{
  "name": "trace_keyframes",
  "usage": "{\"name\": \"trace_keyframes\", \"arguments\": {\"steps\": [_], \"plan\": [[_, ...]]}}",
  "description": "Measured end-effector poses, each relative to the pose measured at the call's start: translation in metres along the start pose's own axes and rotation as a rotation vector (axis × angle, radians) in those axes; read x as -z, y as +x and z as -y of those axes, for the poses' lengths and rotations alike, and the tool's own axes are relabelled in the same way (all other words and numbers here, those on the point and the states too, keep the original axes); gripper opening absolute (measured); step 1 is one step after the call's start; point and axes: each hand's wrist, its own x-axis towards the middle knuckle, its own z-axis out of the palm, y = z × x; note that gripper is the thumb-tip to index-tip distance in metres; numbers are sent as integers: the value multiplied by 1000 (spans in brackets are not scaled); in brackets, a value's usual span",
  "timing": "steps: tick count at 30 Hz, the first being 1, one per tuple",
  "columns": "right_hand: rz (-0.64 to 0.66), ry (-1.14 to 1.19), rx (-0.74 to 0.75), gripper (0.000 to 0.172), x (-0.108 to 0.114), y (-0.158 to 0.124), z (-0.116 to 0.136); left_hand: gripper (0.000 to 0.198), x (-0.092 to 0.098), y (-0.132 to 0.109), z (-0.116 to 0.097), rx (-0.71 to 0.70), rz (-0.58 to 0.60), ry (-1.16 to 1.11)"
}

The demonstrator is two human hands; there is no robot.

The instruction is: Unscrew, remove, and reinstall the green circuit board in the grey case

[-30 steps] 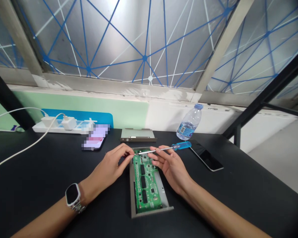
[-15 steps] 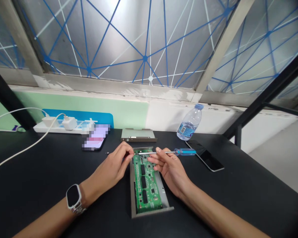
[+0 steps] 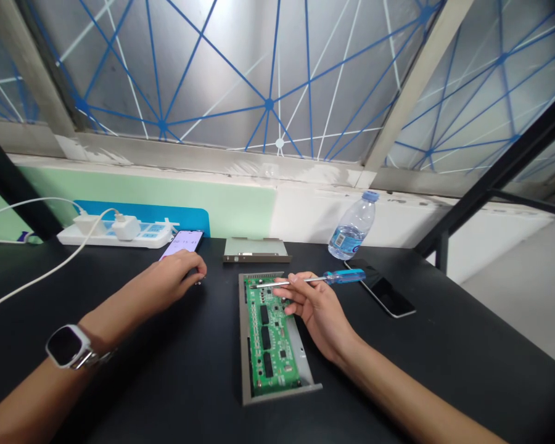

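Screwdriver: blue-handled, silver-shafted; I held it nearly level in my right hand, tip leftward over the board's far end.
Green circuit board: lay component side up, three black chips lined lengthwise.
Metal tray: lay flat before me around the board, bare strip at right.
Tiny shiny bits: sat by my left fingertips.

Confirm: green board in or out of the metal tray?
In: the green board lies within the metal tray, rim along its left and near edges.

Lone view from wearer's head, facing forward, tilted down; black desk near, patterned window beyond.
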Motion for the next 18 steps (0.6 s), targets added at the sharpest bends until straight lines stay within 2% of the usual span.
{"name": "trace_keyframes", "arguments": {"steps": [3,11,18], "plan": [[23,-28,5,27,0,-1,-2,15,-3,-1,5,-45,-3,3],[38,-46,3,29,-2,-1,-2,20,0,1,-4,-45,43,77],[46,-51,3,29,-1,-3,-2,20,-5,1,-5,-55,7,77]]}}
